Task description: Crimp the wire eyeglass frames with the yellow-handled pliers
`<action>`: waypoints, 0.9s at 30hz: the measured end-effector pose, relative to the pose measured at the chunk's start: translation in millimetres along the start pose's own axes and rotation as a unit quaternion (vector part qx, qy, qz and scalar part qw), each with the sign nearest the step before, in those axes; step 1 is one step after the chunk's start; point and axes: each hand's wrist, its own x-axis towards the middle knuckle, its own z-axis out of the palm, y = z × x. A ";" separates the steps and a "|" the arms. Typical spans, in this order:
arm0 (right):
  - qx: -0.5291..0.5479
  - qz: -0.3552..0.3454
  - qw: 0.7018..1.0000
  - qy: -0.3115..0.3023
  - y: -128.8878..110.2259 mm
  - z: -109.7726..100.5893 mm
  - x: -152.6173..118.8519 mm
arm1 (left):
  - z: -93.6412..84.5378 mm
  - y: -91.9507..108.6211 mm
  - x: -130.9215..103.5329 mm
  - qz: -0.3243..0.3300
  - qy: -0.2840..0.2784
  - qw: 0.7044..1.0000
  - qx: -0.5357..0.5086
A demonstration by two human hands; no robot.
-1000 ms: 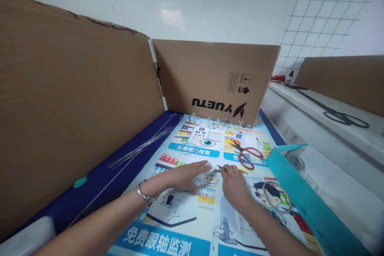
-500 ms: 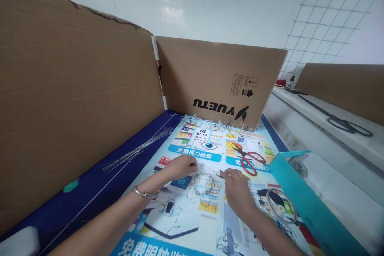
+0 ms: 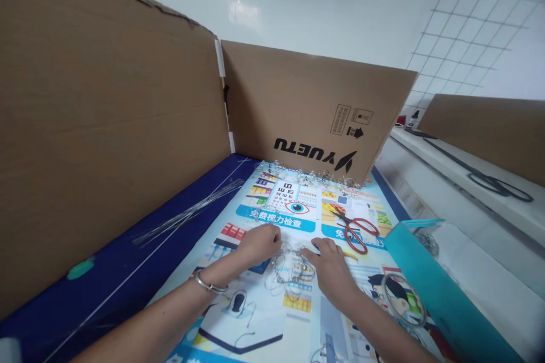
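A tangle of thin silver wire loops (image 3: 290, 272) lies on the printed sheet between my two hands. My left hand (image 3: 259, 244), with a bangle (image 3: 210, 283) at its wrist, is closed in a pinch at the upper left of the tangle, on thin wire. My right hand (image 3: 334, 269) is curled at the upper right of the tangle, its thumb reaching left to the loops. A small dark tip shows by its fingers; the rest is hidden under the hand. Beyond it, scissors (image 3: 357, 232) with red handles lie partly spread on the sheet.
Cardboard walls (image 3: 315, 102) stand behind and at the left. Loose straight wires (image 3: 191, 210) lie on the blue surface. A row of small wire pieces (image 3: 315, 176) lines the sheet's back. On the right are a teal box (image 3: 443, 278) and a wire coil (image 3: 404, 300).
My right thumb has moved left to the wire loops, and the dark tip is more covered. My left hand stays at the tangle. The view has shifted slightly.
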 end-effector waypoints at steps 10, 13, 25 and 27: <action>-0.023 -0.013 1.000 0.005 -3.3 -2.6 3.1 | 3.0 6.6 -2.6 -0.019 0.022 0.999 0.042; -0.031 -0.016 0.999 0.000 -5.0 -4.1 3.6 | 2.0 7.0 -3.1 -0.025 0.020 0.998 0.048; -0.034 -0.010 0.999 0.001 -7.5 -3.2 4.3 | 1.5 4.3 -1.9 -0.041 0.026 0.997 0.063; -0.035 -0.008 0.999 0.001 -7.8 -2.7 4.2 | 2.1 4.7 -2.0 -0.042 0.027 0.997 0.064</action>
